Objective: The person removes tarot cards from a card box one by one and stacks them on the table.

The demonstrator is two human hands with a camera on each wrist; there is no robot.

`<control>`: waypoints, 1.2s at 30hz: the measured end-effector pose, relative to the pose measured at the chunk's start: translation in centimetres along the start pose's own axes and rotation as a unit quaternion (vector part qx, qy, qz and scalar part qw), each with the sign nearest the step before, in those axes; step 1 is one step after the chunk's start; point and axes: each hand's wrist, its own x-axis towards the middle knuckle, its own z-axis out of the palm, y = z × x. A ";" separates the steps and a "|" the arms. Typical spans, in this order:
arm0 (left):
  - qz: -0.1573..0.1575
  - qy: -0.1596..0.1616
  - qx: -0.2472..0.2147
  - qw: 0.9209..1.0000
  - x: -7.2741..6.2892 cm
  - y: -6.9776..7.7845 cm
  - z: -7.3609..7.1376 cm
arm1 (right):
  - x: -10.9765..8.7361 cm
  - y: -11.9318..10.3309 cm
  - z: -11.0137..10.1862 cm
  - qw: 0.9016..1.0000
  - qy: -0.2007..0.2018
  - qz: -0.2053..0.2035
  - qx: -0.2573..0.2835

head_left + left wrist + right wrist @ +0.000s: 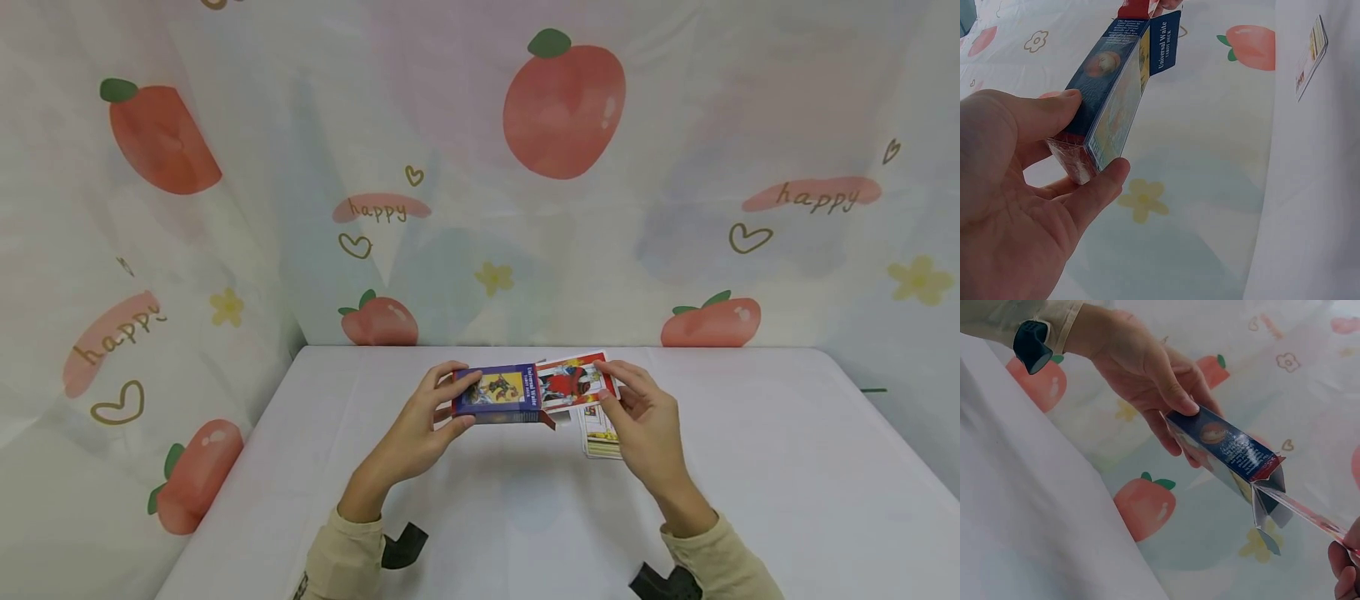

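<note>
Your left hand (416, 429) grips the box (498, 393) by its closed end, thumb and fingers set around it, and holds it above the tabletop (517, 517). Your right hand (651, 429) pinches the outer end of the card (567, 383), whose other end is at the box's open mouth; whether it is one card or a few, you cannot tell here. Behind and below your right fingers, the stack (602, 443) lies on the tabletop.

The box looks like light, thin card stock with a shiny face, so expect it to slip a little and dent if squeezed; the closed end seems the best hold, away from the loose flaps (1265, 534). The card should be light, smooth and bendable: pinch it gently by the edges.
</note>
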 end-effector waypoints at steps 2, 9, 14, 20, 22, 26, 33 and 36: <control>0.001 -0.001 -0.001 1.000 0.0 0.0 0.0 | 0.1 0.1 -0.1 1.000 0.006 -0.002 -0.003; 0.002 -0.001 -0.003 1.000 0.0 0.0 0.0 | 0.4 0.2 -0.5 0.999 0.023 0.021 -0.013; 0.000 0.001 -0.002 1.000 0.0 0.0 0.0 | 0.5 0.0 -0.7 0.999 0.040 0.036 -0.009; 0.000 0.000 -0.004 1.000 0.0 0.0 0.0 | 0.6 -0.4 -1.0 0.997 0.065 0.039 0.021; 0.000 0.000 -0.003 1.000 0.0 0.0 0.0 | 0.7 -0.4 -1.1 0.996 0.071 0.038 0.039; 0.001 -0.001 -0.001 1.000 0.0 -0.1 0.0 | 0.8 -0.5 -1.5 0.995 0.070 0.037 0.064; -0.001 -0.002 -0.004 1.000 0.0 -0.1 0.0 | 1.2 0.0 -1.9 0.994 0.072 0.050 0.072; 0.001 -0.002 -0.004 1.000 0.0 0.0 0.0 | 1.3 0.2 -2.0 0.993 0.075 0.057 0.071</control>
